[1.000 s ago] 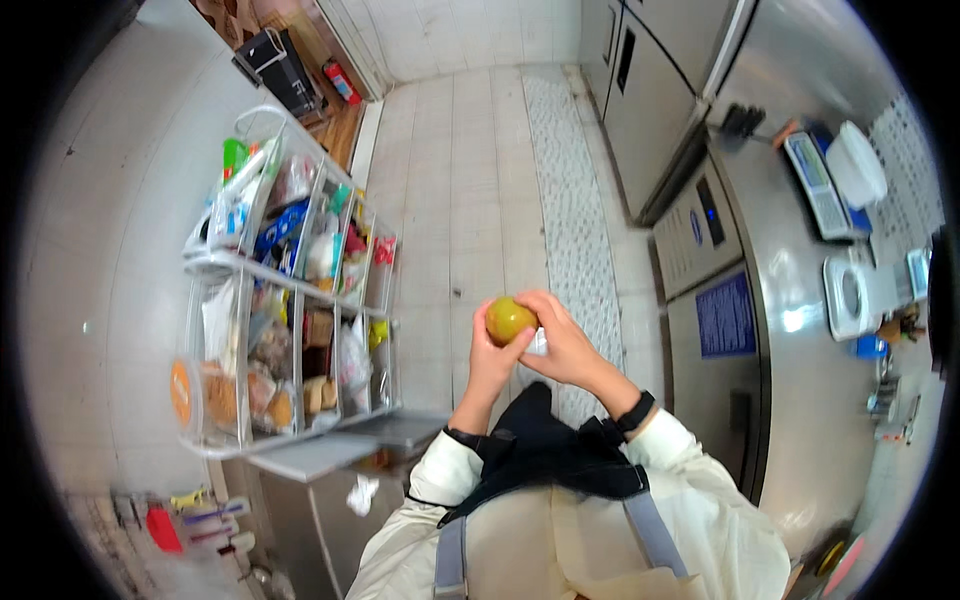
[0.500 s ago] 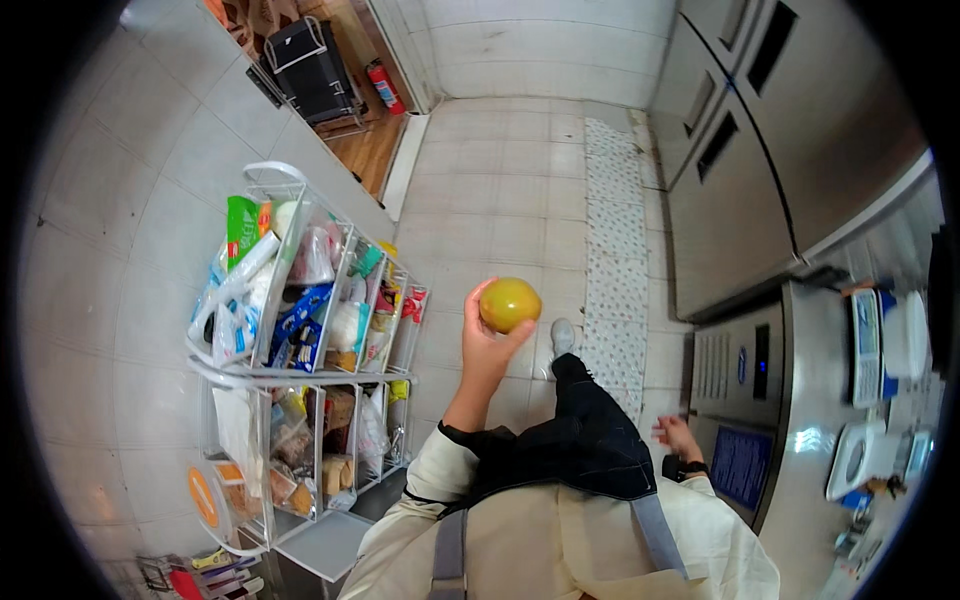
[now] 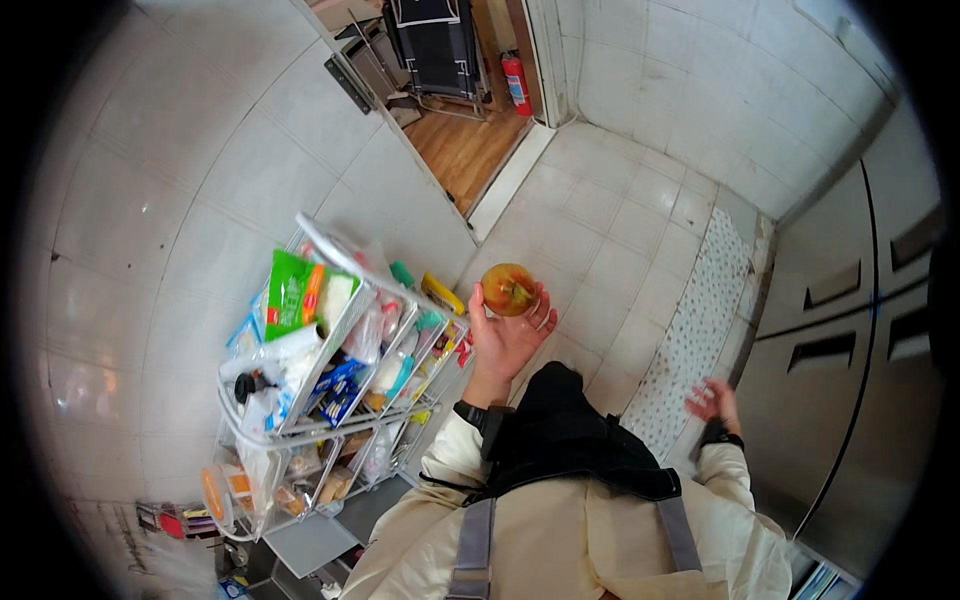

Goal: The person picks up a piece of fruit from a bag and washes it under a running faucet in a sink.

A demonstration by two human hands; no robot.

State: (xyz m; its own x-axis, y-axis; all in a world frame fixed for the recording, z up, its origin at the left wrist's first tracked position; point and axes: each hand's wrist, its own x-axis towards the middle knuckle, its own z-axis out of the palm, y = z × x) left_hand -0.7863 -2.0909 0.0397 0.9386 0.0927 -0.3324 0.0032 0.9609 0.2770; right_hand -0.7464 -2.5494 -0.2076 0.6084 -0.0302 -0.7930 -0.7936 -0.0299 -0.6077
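My left hand [image 3: 510, 340] is turned palm up in front of my body. A round apple [image 3: 508, 290], red-brown and yellow-green, lies on its fingers, with the thumb on its left side. Some fingertips show past the fruit's right edge; the others are hidden beneath it. My right hand [image 3: 714, 402] hangs low at my right side, holding nothing, its fingers loosely curled and apart.
A white wire rack [image 3: 300, 435] packed with bags and packets stands close on my left. A steel refrigerator [image 3: 850, 350] is on the right. Ahead are a doorway with a raised sill [image 3: 510, 180], a fire extinguisher [image 3: 516, 82] and a folded black chair [image 3: 435, 50].
My left hand has turned from palm away to palm up, and the apple shows a redder side. My view has swung left; the steel counter has left it.
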